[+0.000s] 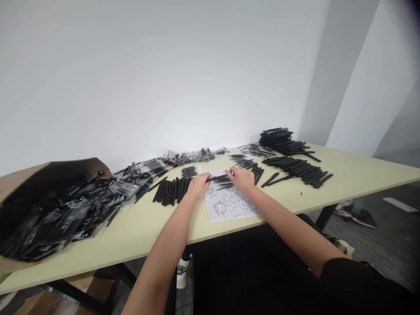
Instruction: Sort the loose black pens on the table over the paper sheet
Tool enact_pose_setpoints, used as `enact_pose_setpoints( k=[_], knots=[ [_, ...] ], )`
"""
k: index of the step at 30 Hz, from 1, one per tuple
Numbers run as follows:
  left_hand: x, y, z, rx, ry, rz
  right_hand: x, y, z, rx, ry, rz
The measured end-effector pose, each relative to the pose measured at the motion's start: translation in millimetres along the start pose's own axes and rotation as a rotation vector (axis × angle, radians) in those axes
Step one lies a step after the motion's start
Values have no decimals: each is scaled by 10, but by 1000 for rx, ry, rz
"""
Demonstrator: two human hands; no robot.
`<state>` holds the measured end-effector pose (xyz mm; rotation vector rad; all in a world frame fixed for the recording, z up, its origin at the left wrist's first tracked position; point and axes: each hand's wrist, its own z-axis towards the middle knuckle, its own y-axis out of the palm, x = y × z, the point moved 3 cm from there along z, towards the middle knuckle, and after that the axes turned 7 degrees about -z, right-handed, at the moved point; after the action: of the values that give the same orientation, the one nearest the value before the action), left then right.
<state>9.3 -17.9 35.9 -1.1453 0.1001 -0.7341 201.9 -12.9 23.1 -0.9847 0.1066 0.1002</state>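
The ends of a slim black stick-shaped piece (217,178) are hidden inside the fingers, the left frame edge cuts off a brown cardboard box (22,175), and the print on its glossy black packets (70,218) is too blurred to read. Both forearms reach forward and converge, the left hand (199,185) and right hand (242,178) each clamped on one end of the piece, holding it crosswise above a scribbled white paper sheet (226,205) on the pale yellow table (177,223).

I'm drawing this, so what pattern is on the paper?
Dark scribbles on white paper; the head view shows it.
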Motion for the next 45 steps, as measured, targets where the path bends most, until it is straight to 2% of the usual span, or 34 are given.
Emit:
enact_pose_setpoints(
  k=[7,14,21,35,41,45],
  knots=[
    [-7,4,4,2,3,-1,-1,-3,-3,102,-49,11],
    [-2,-1,9,14,-26,-37,78,75,30,58,39,159],
    [-2,-2,6,19,-22,-34,71,82,19,21,32,224],
    [14,-14,-2,-1,-33,-30,54,52,17,46,1,235],
    [-5,4,6,19,-8,-35,52,31,17,136,-21,238],
    [1,3,4,20,2,-41,56,24,13,148,-28,251]
  ],
)
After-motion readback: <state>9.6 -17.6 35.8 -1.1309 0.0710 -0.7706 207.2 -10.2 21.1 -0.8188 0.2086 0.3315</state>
